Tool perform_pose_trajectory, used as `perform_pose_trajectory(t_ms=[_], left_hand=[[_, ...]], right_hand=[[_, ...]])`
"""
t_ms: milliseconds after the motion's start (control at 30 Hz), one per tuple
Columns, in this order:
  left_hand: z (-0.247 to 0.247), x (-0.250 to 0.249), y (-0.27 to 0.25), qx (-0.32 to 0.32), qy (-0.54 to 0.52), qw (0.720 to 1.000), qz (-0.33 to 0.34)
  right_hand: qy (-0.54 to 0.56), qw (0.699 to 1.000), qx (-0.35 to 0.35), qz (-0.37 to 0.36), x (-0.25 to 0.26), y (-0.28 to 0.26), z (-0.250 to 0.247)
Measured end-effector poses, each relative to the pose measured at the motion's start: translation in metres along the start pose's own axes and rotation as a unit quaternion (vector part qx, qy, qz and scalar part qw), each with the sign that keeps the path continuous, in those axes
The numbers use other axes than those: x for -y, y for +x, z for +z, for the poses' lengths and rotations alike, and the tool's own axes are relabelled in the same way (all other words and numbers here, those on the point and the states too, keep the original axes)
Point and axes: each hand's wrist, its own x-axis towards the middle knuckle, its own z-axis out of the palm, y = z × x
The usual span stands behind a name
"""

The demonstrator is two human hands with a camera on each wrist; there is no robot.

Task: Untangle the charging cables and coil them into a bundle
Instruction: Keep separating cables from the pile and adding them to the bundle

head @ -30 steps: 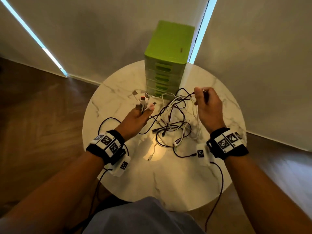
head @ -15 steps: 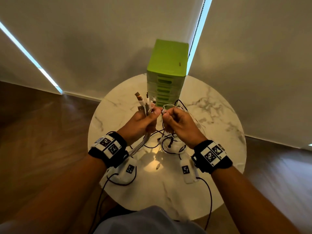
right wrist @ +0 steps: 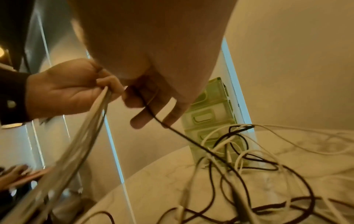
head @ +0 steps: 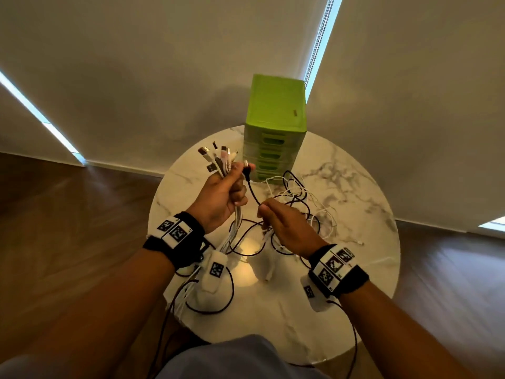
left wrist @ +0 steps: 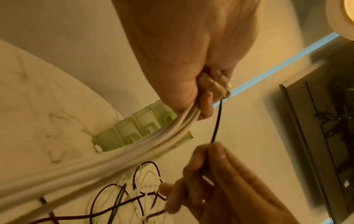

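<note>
My left hand [head: 232, 184] is raised above the table and grips a bundle of mostly white cables [left wrist: 134, 151]; their USB plugs [head: 216, 160] fan out above the fist. Its thumb and forefinger also pinch the plug end of a black cable [head: 252, 190]. A short way below, my right hand [head: 263, 212] pinches that same black cable [right wrist: 172, 128], which runs through its fingers [right wrist: 153, 106] down to the tangle of black and white cables [head: 297, 203] lying on the table. The gripped bundle hangs down past my left wrist.
A round white marble table [head: 341, 310] carries the cables. A green plastic drawer unit [head: 274, 127] stands at its far edge, just behind the tangle. Blinds hang close behind, and dark wood floor surrounds the table. My lap is at the near edge.
The right hand, which met the left hand half a second ago, has slid down the black cable. The left hand now holds that cable's plug with its bundle.
</note>
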Motion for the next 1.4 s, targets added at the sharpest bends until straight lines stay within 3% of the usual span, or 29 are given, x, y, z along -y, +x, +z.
perform_pose_trajectory(t_ms=[100,233,433,600,733,833,933,1033,1133,1233,1333,1400], left_hand=[[-0.001,-0.002,0.005,-0.015,-0.035,0.999,-0.014],[0.002,0.002,0.005,-0.008,0.001,1.0,-0.004],[0.017,0.005,0.002,-0.034,0.123,0.991,0.025],[0.015,0.008,0.001,-0.047,0.219,0.973,0.056],[0.012,-0.015,0.003,-0.084,0.193,0.972,0.103],[-0.001,-0.038,0.005,-0.09,0.127,0.98,0.122],[-0.013,-0.065,0.004,-0.123,0.022,0.981,0.145],[-0.02,-0.081,-0.001,-0.147,0.012,0.977,0.154],[-0.019,-0.072,0.0,-0.142,0.072,0.978,0.137],[-0.011,-0.048,0.001,-0.128,0.13,0.979,0.094],[0.002,-0.024,-0.002,-0.097,0.181,0.978,0.032],[0.011,-0.011,-0.003,-0.079,0.206,0.975,-0.008]], right_hand=[[0.03,0.993,-0.111,-0.01,0.014,0.007,0.0],[-0.002,0.99,-0.137,-0.043,0.025,0.017,0.0],[-0.025,0.995,-0.078,-0.049,0.033,0.017,0.003],[0.017,1.0,0.003,0.017,0.026,0.014,0.006],[-0.039,0.989,0.104,0.095,-0.016,0.005,0.01],[-0.026,0.98,0.131,0.145,-0.055,-0.009,0.011],[-0.139,0.968,0.138,0.155,-0.087,-0.023,-0.001],[-0.173,0.966,0.074,0.175,-0.105,-0.028,-0.013],[-0.206,0.968,-0.056,0.13,-0.099,-0.017,-0.019],[-0.092,0.98,-0.154,0.091,-0.065,-0.004,-0.021],[0.0,0.981,-0.19,0.032,-0.02,0.006,-0.019],[0.016,0.984,-0.175,-0.009,0.003,0.009,-0.015]])
